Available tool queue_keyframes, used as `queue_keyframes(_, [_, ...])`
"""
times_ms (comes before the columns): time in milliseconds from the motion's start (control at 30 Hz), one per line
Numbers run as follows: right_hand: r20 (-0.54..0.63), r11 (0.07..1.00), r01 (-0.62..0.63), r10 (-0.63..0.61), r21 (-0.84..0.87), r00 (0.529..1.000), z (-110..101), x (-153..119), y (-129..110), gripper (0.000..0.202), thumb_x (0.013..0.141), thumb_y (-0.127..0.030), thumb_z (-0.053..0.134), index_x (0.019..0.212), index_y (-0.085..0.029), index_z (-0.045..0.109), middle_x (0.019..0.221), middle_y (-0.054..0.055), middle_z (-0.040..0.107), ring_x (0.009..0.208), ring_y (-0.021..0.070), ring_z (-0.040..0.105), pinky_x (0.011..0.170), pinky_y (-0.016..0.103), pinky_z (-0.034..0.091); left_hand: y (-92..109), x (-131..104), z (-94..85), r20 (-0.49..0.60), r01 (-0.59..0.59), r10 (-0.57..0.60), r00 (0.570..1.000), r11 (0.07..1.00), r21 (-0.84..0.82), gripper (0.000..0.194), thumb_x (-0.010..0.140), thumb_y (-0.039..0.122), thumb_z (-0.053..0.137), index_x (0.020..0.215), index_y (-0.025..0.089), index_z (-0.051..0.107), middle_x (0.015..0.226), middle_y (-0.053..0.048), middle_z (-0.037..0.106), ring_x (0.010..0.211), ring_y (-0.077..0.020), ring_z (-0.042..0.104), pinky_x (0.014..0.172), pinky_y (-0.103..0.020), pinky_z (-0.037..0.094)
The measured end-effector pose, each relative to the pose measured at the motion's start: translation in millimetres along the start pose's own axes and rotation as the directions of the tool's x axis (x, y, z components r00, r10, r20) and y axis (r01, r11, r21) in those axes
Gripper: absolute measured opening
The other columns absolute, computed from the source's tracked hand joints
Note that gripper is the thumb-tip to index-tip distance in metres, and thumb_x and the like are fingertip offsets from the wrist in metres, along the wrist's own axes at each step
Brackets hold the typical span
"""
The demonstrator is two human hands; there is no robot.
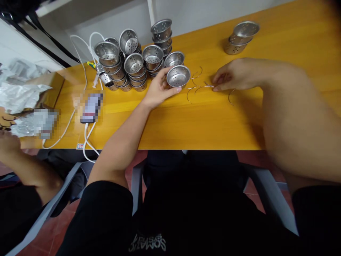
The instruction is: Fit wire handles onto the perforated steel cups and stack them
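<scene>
My left hand (160, 89) grips a small perforated metal cup (178, 76) by its side, its mouth tilted up toward me. To the right, my right hand (230, 76) has thumb and fingers pinched on the end of a thin curved wire (203, 86) just at the table surface. Several more curved wires lie between the hands, and another wire (230, 96) rests below my right hand. Beyond my left hand stand several stacks of like cups (134, 65). A separate stack of cups (239, 37) stands farther back on the right.
A phone (92, 108) with a white cable lies on the yellow table (191, 131) at left. Plastic bags (21, 92) and a cardboard box (57, 89) are farther left. Another person's arm (29, 163) reaches in at the left edge. A wall (202, 14) runs behind the table.
</scene>
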State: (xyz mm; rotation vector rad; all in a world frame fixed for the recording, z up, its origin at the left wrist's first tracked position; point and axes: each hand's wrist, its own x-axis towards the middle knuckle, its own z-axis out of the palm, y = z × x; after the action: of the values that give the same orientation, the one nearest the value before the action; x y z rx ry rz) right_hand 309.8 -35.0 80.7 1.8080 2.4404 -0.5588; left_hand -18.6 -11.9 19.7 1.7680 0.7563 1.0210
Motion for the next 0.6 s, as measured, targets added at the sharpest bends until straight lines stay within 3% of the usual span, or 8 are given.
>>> queue_keyframes(233, [-0.012,0.992,-0.053,0.052,-0.116,0.999,6,3,-20,0.012,0.095,-0.024,0.069,0.102,-0.021,0.079,0.100,0.008,0.078,0.081,0.0226,0.066,0.074,0.036,0.046,-1,0,-2.6,-0.001,0.000,0.000,1.000,1.000,-0.020,0.090,0.076,0.060,0.096,0.148,0.026,0.055,0.150,-0.010,0.065,0.148,-0.0255,0.064,0.128,-0.045,0.051])
queue_keyframes(367, [-0.003,0.978,-0.084,0.085,-0.192,0.996,9,1,-34,0.010,0.093,-0.030,0.071,0.093,-0.021,0.075,0.089,0.009,0.073,0.074,0.0220,0.060,0.067,0.036,0.041,-7,4,-2.5,0.016,-0.035,0.035,0.999,0.999,0.026,0.089,0.080,0.064,0.092,0.150,0.025,0.054,0.148,-0.009,0.062,0.148,-0.0248,0.064,0.128,-0.045,0.051])
queue_keyframes(600, [0.050,0.961,-0.099,0.116,-0.260,0.992,13,6,-42,0.025,0.094,-0.042,0.074,0.085,-0.018,0.070,0.080,0.011,0.067,0.066,0.0198,0.056,0.064,0.034,0.039,-11,2,-4.4,0.043,-0.080,0.080,0.996,0.997,-0.002,0.087,0.079,0.064,0.093,0.148,0.024,0.056,0.144,-0.010,0.065,0.145,-0.0260,0.066,0.127,-0.048,0.053])
